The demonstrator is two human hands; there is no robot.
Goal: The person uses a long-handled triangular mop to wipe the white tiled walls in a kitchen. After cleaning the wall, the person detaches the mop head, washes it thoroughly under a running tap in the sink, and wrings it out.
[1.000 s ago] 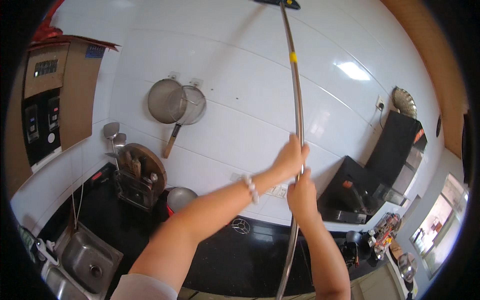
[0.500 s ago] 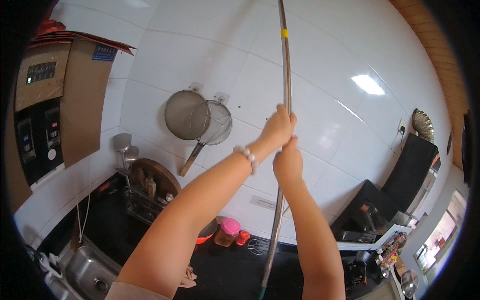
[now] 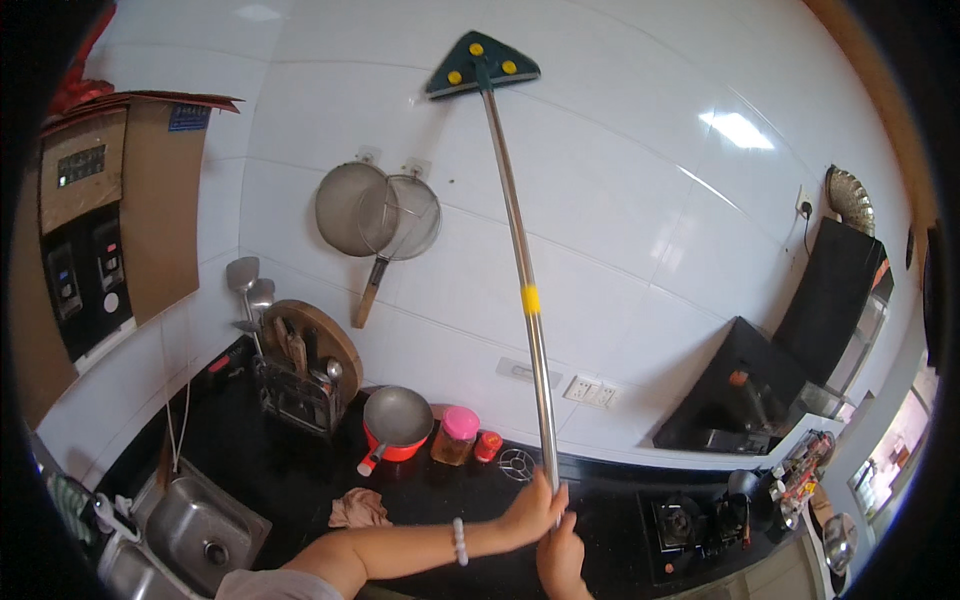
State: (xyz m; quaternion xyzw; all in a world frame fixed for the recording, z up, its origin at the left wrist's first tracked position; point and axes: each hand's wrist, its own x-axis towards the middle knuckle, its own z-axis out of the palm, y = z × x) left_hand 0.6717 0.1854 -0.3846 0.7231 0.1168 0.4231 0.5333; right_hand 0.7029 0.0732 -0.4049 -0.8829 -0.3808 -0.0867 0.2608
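While the left hand [image 3: 532, 512] clasps the pole [image 3: 516, 230], the right hand [image 3: 562, 560] clasps it lower.

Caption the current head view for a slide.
Left hand and right hand grip a metal pole, its green triangular head raised before a white tiled wall.

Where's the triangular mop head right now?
In the head view, the dark green mop head is at top centre, on the upper end of the pole, above and right of the strainers hanging on the white wall.
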